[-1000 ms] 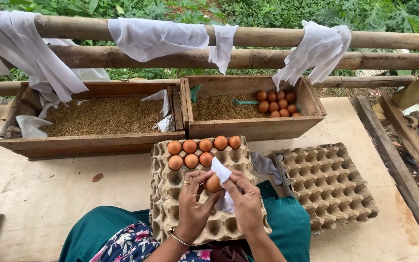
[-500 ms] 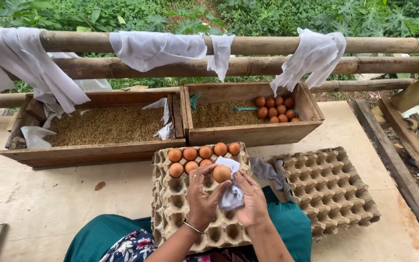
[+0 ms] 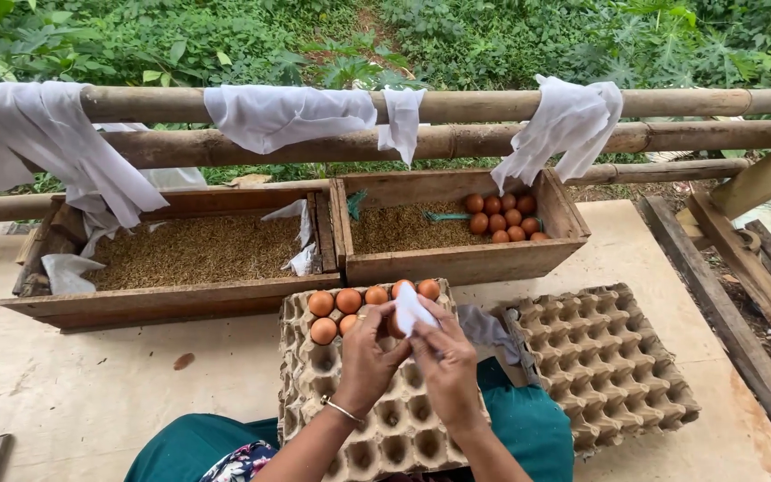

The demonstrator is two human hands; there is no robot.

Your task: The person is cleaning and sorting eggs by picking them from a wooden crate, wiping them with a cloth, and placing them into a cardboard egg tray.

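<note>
Hands first: the left hand [image 3: 368,353] cups a brown egg [image 3: 395,325], mostly hidden, while the right hand [image 3: 446,361] presses a white cloth [image 3: 412,310] against it, both closed around it above the lap tray [image 3: 385,428]. Risk noted: a squeeze too firm could crack the shell, or a slip could drop it onto the eggs in the tray's far row [image 3: 347,302]. The tray itself rests on the knees and might tip. Beside it sits an unfilled tray [image 3: 609,366]. Beyond, a wooden crate [image 3: 466,259] holds more eggs [image 3: 503,217] on husks.
</note>
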